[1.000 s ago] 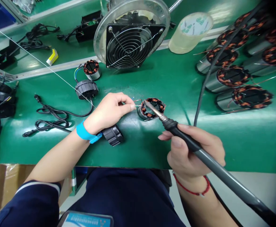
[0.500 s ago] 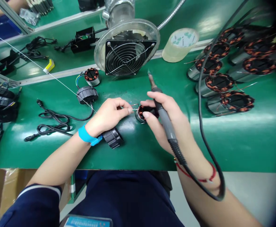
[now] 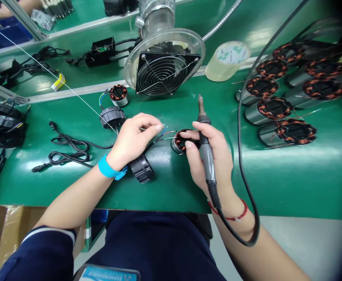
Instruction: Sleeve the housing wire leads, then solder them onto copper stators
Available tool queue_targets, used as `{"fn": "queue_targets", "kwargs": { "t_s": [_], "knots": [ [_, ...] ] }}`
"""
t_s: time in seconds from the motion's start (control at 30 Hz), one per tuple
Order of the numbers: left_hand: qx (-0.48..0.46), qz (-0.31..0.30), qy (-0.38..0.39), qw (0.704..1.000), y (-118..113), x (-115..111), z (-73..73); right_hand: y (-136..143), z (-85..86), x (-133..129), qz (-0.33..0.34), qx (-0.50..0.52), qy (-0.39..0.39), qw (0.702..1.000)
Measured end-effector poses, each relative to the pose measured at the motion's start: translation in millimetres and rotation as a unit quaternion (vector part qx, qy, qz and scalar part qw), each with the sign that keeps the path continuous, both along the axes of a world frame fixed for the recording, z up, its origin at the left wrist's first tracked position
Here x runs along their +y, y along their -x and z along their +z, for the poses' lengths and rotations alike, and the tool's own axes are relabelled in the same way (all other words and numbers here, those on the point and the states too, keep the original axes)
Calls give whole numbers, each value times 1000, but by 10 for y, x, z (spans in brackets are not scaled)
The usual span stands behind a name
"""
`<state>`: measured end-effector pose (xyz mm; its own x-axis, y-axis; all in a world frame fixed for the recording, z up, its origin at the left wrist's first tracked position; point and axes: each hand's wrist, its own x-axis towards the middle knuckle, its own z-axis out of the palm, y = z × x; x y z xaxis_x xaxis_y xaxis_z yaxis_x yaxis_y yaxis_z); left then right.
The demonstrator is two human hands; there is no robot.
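Observation:
My left hand is closed in a pinch at thin coloured wires, which come from a short black cable beside a black ribbed cap. Its fingertips hide the exact grip. My right hand wraps round a soldering iron, tip pointing away from me, above the bench. The thumb and a finger of that hand also rest at a small stator with copper windings, partly covering it. Fine leads stick out of the stator toward my left hand.
A fume extractor fan stands behind the hands, beside a tape roll. Several larger stators line the right. Another small stator, a ribbed cap and coiled cable lie left. The iron's cord loops near my wrist.
My left fingertips have drawn back from the stator's leads, and coloured wires now show beside them. The soldering iron has swung more upright, its tip slightly right and nearer me.

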<state>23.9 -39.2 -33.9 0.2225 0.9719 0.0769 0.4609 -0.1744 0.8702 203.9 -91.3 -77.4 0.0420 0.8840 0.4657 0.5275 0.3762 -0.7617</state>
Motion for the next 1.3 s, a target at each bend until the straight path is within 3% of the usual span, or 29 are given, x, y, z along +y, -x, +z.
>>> {"fn": "queue_targets", "kwargs": {
  "t_s": [0.1,0.23,0.33,0.5,0.7,0.9,1.1,1.3],
  "knots": [
    [44,18,-25,999,35,-23,56,4,-1,-7,-13,-10,-19,1000],
    [205,-85,-26,975,36,-93,128,8,1,-9,-11,-4,-37,999],
    [264,-125,-30,956,16,-129,138,10,-16,-13,-3,5,-47,999],
    [251,-97,-56,961,-6,-134,125,19,-18,-21,16,2,-75,997],
    [238,-104,-94,961,13,-132,115,39,44,-13,29,-84,-38,995],
    [255,-147,-68,953,57,-82,109,65,52,-39,21,-87,-23,996],
    [207,-186,-33,960,70,-48,124,78,31,-26,24,-65,-17,997],
    [140,-176,4,974,43,-91,110,90,25,-12,29,-20,-9,999]
  ]
}}
